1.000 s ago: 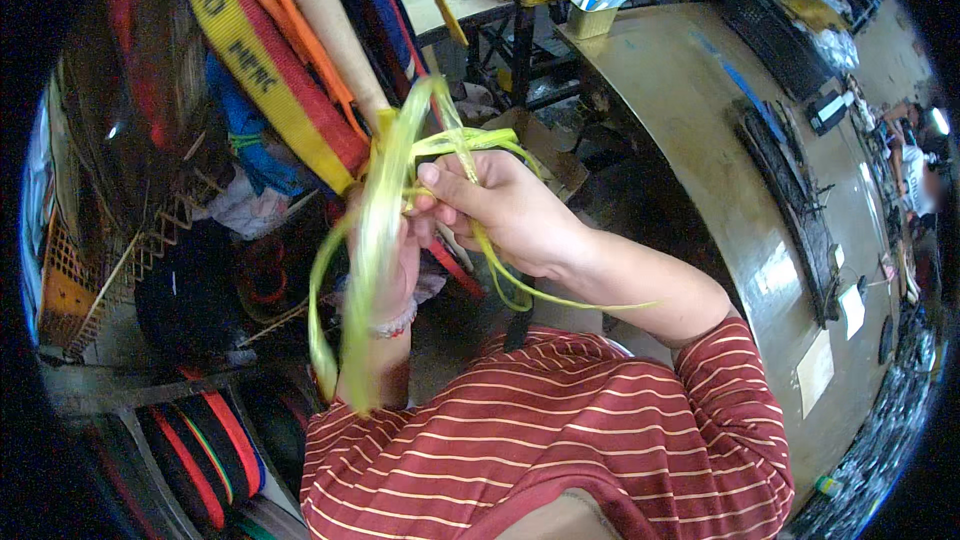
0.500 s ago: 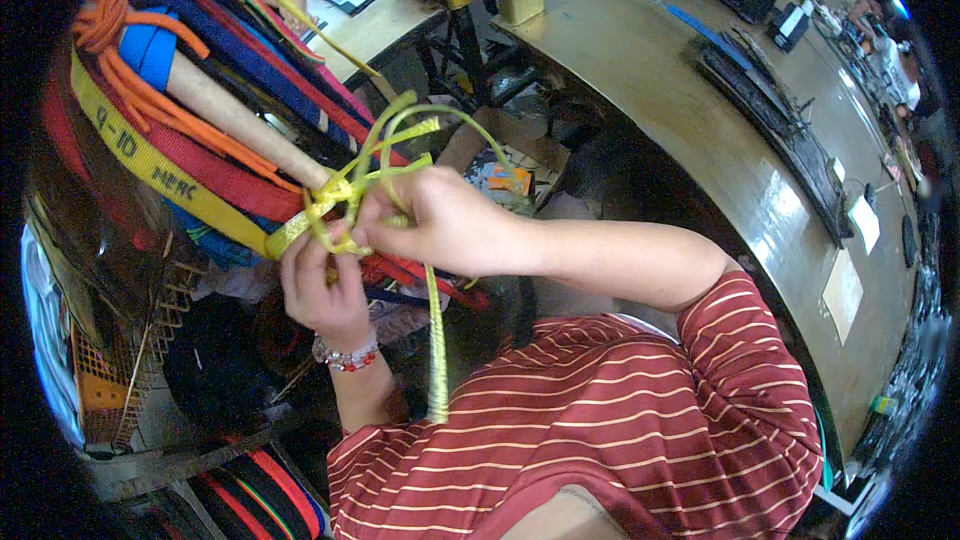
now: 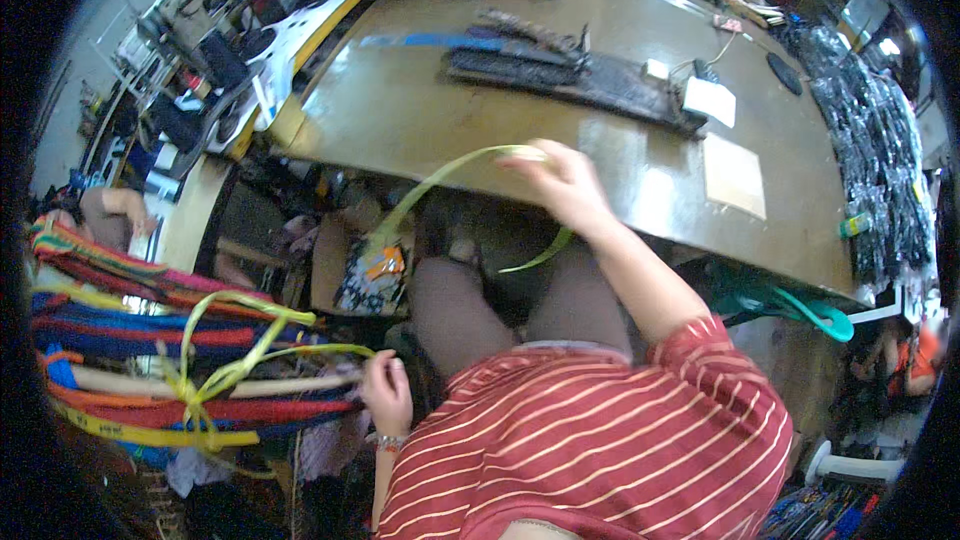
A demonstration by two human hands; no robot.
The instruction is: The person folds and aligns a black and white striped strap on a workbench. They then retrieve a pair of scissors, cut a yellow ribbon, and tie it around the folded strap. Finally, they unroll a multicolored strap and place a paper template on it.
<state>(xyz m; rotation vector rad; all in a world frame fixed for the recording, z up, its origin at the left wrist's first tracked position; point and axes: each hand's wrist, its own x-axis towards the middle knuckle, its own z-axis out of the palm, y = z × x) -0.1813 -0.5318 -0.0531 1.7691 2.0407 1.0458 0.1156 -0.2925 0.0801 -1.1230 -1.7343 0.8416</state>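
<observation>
A bundle of coloured webbing straps (image 3: 290, 412) in red, blue, orange and yellow lies at the left, with a pale wooden stick (image 3: 285, 383) along it. A yellow-green tie strip (image 3: 230, 372) is knotted around part of the bundle, with loops and loose ends standing out. My left hand (image 3: 388, 395) is beside the bundle's near end, its fingers closed at the end of a tail from that knot; the fingertips are partly hidden. Over the table's front edge, my right hand (image 3: 562, 188) is closed on another yellow-green strip (image 3: 440, 178), which arcs to the left; a further end hangs near my wrist.
A brown table (image 3: 390, 105) spans the front, bearing a long dark metal bar (image 3: 580, 85) and a tan card (image 3: 735, 175). Under it, an open cardboard box (image 3: 325, 265) holds scraps. Dark shiny packages (image 3: 870, 150) are piled at right. Another person's arm (image 3: 125, 208) shows at far left.
My view has turned toward the table. My hands have parted: the right has left the knot and gone right with a strip, while the left stays near the bundle.
</observation>
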